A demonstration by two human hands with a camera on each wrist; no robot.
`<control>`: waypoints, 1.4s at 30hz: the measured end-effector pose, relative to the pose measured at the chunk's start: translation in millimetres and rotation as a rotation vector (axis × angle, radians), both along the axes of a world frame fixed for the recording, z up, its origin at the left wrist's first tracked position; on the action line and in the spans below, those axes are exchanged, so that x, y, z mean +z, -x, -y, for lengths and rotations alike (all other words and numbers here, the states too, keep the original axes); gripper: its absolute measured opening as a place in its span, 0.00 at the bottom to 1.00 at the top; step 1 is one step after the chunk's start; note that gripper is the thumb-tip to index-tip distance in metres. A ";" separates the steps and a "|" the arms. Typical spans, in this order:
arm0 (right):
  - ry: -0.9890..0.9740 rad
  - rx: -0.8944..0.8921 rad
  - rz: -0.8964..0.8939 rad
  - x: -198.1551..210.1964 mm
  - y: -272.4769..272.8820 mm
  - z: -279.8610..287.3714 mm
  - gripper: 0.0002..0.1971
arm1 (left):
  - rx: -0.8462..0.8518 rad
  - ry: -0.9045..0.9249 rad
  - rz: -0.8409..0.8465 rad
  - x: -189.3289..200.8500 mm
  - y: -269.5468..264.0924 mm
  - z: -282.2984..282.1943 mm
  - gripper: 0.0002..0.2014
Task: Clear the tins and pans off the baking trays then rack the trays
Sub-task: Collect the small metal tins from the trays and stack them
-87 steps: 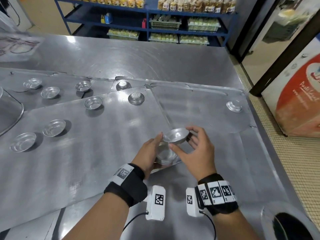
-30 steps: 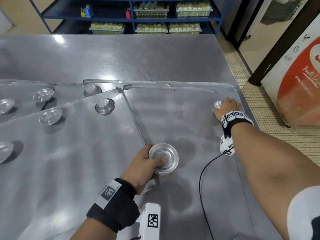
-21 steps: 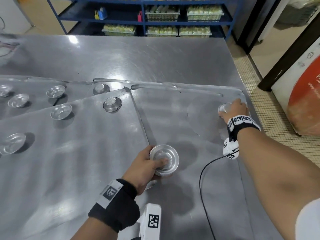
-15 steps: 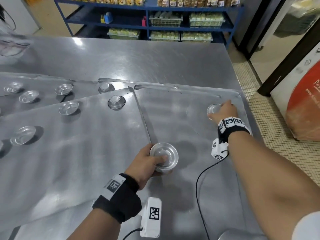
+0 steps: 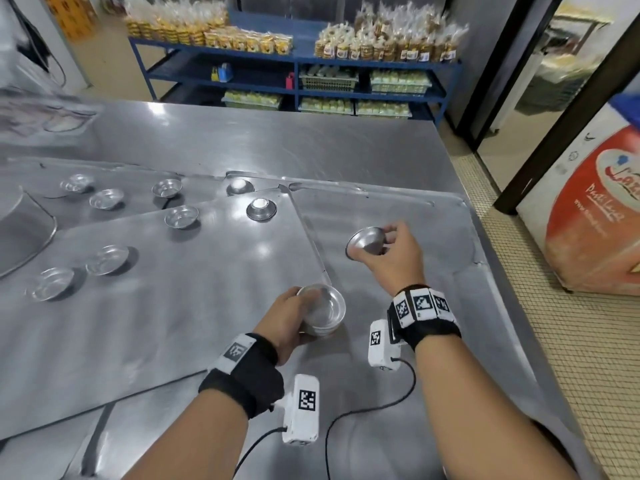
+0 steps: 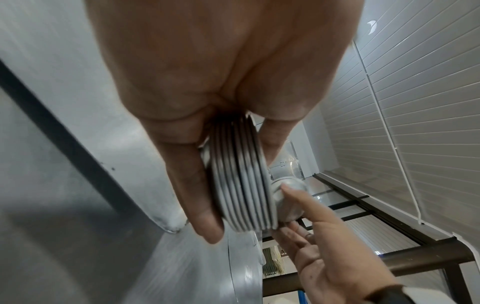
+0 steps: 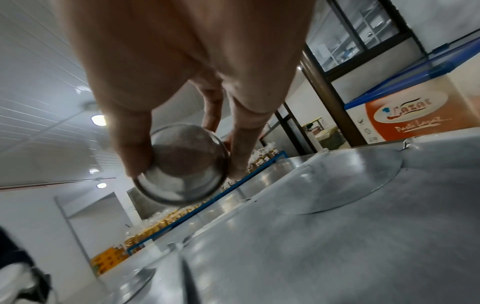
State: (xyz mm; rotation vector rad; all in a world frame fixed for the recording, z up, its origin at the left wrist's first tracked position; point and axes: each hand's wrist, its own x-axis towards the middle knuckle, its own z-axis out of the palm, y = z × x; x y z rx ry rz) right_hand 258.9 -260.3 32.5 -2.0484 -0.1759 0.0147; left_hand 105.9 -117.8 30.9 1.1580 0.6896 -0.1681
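Observation:
My left hand [image 5: 291, 317] grips a nested stack of small round metal tins [image 5: 323, 313], whose ribbed rims [image 6: 244, 189] show in the left wrist view. A little up and to the right, my right hand [image 5: 388, 251] pinches a single tin [image 5: 367, 241] tilted on its side above the right baking tray [image 5: 433, 244]; thumb and fingers curl round this tin [image 7: 184, 164]. Several loose tins remain on the left trays: one [image 5: 261, 209], another [image 5: 181, 216], a third [image 5: 107, 259].
Overlapping flat metal trays [image 5: 173, 289] cover a steel table [image 5: 259, 143]. A large pan rim [image 5: 27, 233] sits at the far left. Blue shelving [image 5: 298, 74] with packed goods stands behind. Tiled floor and a freezer chest [image 5: 595, 220] lie to the right.
My right hand lifted the tin from the far right corner of the tray and carried it back toward the stack. The left hand kept holding the stack.

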 end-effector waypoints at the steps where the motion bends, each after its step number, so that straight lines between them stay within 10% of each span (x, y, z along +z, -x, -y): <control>1: -0.053 0.008 0.030 3.9 19.6 -4.8 0.35 | 0.008 0.016 -0.006 2.3 6.5 -3.6 0.23; 11: -0.278 0.254 0.115 5.0 171.9 -41.5 0.31 | -0.082 0.128 0.073 15.4 73.7 -47.3 0.29; 17: -0.232 0.369 0.022 -8.3 218.7 -64.4 0.28 | -0.113 0.024 0.103 11.9 109.1 -72.2 0.13; 27: -0.270 0.457 -0.161 -24.5 261.9 -95.8 0.26 | -0.074 -0.006 0.101 -9.6 165.3 -121.0 0.15; 42: 0.182 0.362 -0.136 -31.8 293.9 -147.9 0.07 | -0.195 -0.048 0.008 -18.6 214.1 -161.6 0.16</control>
